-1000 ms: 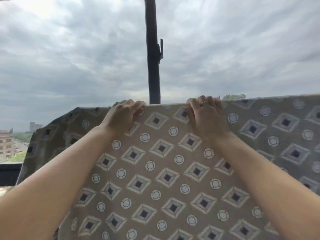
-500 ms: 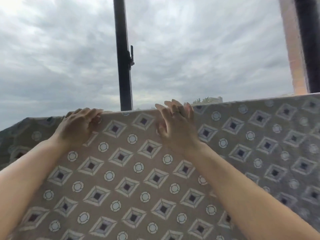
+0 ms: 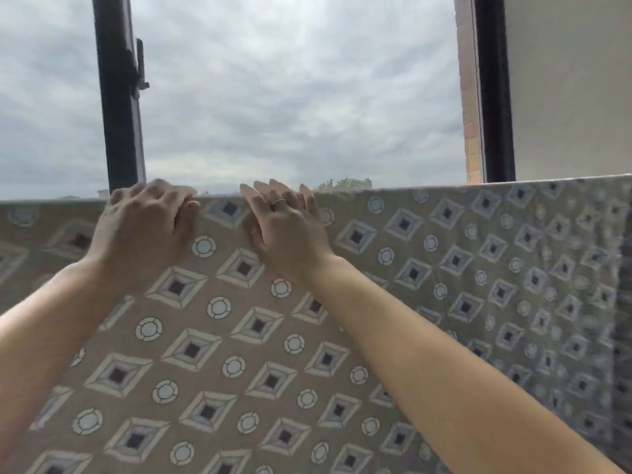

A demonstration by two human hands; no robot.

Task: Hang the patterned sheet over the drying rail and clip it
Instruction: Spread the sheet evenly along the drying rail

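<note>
The sheet (image 3: 342, 319) already hangs across mid-frame; left hand (image 3: 143, 230) grips its top fold, right hand (image 3: 287, 230) lies flat and loose, no clip visible yet.

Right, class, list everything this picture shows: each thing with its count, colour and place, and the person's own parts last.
patterned sheet: one, tan with diamonds and circles, draped across the whole lower frame
window post: one, black, upper left, with a latch
window frame: one, black, upper right
wall: one, cream, far right
sky: grey cloud, behind
ring: one, silver, right hand
left hand: on the sheet's top edge
right hand: fingers extended there
</note>
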